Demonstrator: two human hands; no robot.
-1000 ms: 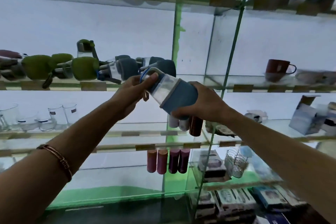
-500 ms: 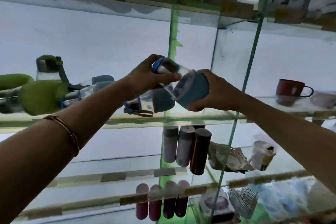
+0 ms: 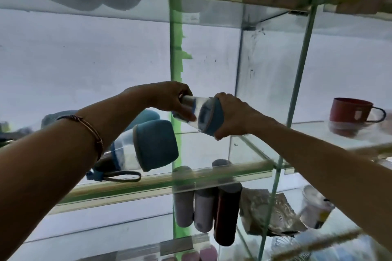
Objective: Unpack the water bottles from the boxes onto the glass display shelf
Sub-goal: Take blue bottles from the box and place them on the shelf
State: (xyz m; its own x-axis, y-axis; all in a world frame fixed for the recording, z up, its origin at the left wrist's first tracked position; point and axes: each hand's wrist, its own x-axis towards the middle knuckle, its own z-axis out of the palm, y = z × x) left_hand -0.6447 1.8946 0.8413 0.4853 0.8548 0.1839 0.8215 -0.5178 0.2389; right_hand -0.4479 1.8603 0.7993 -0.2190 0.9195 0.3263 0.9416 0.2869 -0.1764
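I hold a clear water bottle (image 3: pixel 203 113) with a blue sleeve on its side, in the air just above the glass display shelf (image 3: pixel 222 172). My left hand (image 3: pixel 169 96) grips its lid end. My right hand (image 3: pixel 231 115) is wrapped round its blue base. Another clear bottle with a blue sleeve (image 3: pixel 148 146) lies on the shelf below my left forearm, its carry strap hanging at the front edge. More blue bottles lie behind it, mostly hidden by my arm.
A green upright post (image 3: pixel 176 53) stands behind the held bottle. A red mug (image 3: pixel 350 112) sits on the shelf to the right. Upright flasks (image 3: pixel 203 210) stand on the shelf below. Boxes and dark items rest on the glass shelf overhead.
Both hands carried the bottle up and further in over the shelf, with its lid end turned away from me. The view tilted upward, so the lower shelves dropped out of frame.
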